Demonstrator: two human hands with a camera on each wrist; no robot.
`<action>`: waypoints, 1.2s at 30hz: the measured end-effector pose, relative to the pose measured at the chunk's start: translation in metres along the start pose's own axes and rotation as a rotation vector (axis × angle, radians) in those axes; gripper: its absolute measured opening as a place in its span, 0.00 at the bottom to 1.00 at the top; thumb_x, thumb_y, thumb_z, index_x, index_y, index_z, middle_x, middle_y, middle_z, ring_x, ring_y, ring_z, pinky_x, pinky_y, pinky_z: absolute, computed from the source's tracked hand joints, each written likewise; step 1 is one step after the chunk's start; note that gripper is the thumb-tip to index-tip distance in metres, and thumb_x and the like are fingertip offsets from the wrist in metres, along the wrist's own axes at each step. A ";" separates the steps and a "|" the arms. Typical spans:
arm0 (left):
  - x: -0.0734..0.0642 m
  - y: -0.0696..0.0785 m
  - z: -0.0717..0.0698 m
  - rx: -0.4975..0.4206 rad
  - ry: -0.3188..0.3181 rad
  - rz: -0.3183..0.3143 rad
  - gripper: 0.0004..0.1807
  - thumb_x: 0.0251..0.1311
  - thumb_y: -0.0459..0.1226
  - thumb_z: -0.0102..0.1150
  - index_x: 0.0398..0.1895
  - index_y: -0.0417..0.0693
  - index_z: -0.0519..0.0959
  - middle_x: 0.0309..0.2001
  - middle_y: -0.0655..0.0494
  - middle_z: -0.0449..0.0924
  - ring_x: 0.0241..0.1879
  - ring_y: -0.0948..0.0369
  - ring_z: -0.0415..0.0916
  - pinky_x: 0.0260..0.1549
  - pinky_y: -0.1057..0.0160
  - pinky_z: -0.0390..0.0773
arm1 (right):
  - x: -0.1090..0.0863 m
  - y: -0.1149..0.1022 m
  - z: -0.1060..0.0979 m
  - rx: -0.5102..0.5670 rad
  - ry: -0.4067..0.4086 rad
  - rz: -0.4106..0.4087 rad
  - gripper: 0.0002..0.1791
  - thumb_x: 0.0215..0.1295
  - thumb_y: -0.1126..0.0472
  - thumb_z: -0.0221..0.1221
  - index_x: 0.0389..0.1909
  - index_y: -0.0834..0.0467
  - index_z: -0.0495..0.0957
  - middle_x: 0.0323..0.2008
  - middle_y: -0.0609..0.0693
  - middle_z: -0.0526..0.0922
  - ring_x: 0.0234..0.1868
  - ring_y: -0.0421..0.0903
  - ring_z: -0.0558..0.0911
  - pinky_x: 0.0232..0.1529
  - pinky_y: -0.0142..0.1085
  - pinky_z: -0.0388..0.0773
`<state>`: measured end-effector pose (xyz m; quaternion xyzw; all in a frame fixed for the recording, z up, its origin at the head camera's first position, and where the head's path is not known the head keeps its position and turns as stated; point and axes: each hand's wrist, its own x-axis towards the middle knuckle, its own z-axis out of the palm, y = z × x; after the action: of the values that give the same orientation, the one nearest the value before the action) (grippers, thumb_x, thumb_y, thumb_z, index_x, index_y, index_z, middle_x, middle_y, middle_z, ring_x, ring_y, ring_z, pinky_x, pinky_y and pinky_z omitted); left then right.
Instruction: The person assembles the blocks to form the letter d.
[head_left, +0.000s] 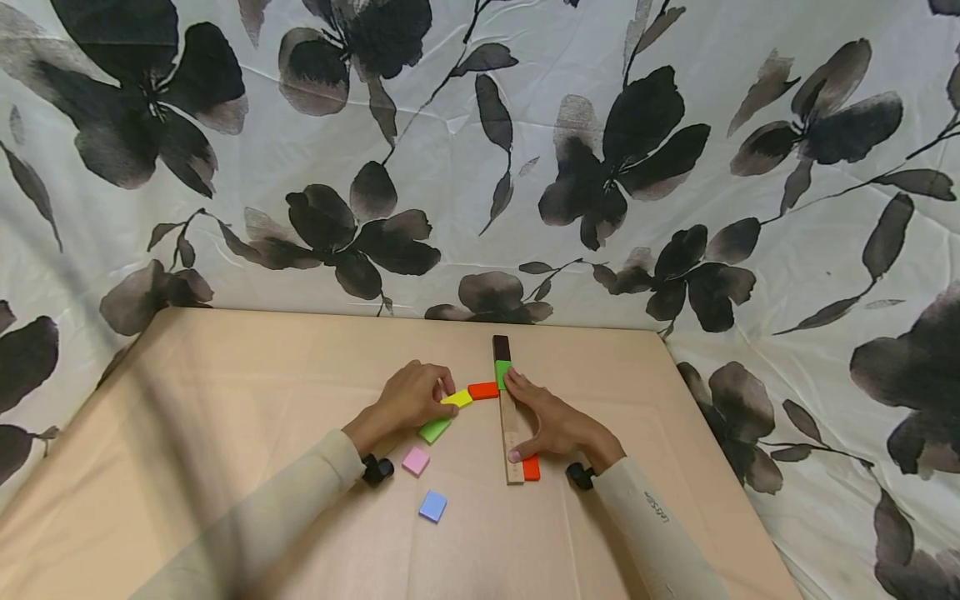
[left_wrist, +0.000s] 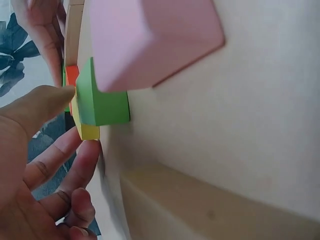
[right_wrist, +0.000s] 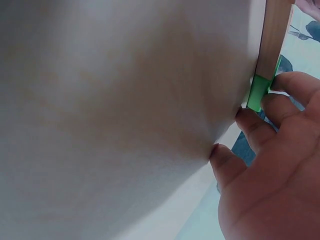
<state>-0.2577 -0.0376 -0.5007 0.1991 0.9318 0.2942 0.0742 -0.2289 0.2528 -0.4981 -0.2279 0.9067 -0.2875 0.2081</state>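
Observation:
My left hand [head_left: 412, 397] pinches a yellow block [head_left: 457, 398] between thumb and fingertips. That block sits in a curved row, with a red block [head_left: 483, 390] on its right and a green block [head_left: 435, 430] on its lower left. My right hand [head_left: 558, 419] is spread along a wooden strip [head_left: 510, 429], thumb on its near part. Its fingertips rest at a second green block [right_wrist: 259, 93] at the strip's far end; a black block [head_left: 501, 347] lies beyond. Partly behind the thumb, another red block [head_left: 531, 468] lies along the strip's right side.
A pink block [head_left: 416, 461] and a blue block [head_left: 432, 506] lie apart, nearer to me, curving on from the row. The light wooden-coloured table [head_left: 300, 358] ends at a far edge against a white cloth [head_left: 465, 167] with dark flowers.

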 end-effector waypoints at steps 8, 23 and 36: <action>-0.015 -0.008 -0.009 -0.040 -0.036 0.002 0.21 0.52 0.48 0.83 0.46 0.54 0.84 0.29 0.60 0.77 0.38 0.59 0.69 0.37 0.61 0.68 | 0.000 0.000 0.000 0.002 0.005 0.008 0.72 0.48 0.48 0.83 0.87 0.55 0.44 0.88 0.52 0.37 0.88 0.60 0.40 0.84 0.62 0.38; -0.039 -0.022 -0.010 -0.157 -0.076 0.041 0.19 0.51 0.42 0.84 0.42 0.52 0.83 0.28 0.61 0.80 0.31 0.63 0.74 0.37 0.62 0.71 | 0.000 -0.001 0.000 0.005 0.002 -0.022 0.71 0.50 0.50 0.82 0.87 0.57 0.44 0.88 0.53 0.37 0.88 0.61 0.41 0.83 0.63 0.38; -0.036 -0.020 -0.012 -0.088 -0.057 -0.014 0.17 0.52 0.42 0.83 0.40 0.53 0.83 0.27 0.62 0.79 0.34 0.62 0.72 0.36 0.62 0.70 | -0.001 0.000 0.000 0.011 0.002 -0.019 0.71 0.50 0.50 0.82 0.87 0.56 0.44 0.88 0.53 0.36 0.88 0.61 0.40 0.83 0.63 0.38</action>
<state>-0.2343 -0.0738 -0.5015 0.1976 0.9169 0.3284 0.1116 -0.2283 0.2534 -0.4977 -0.2352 0.9030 -0.2949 0.2058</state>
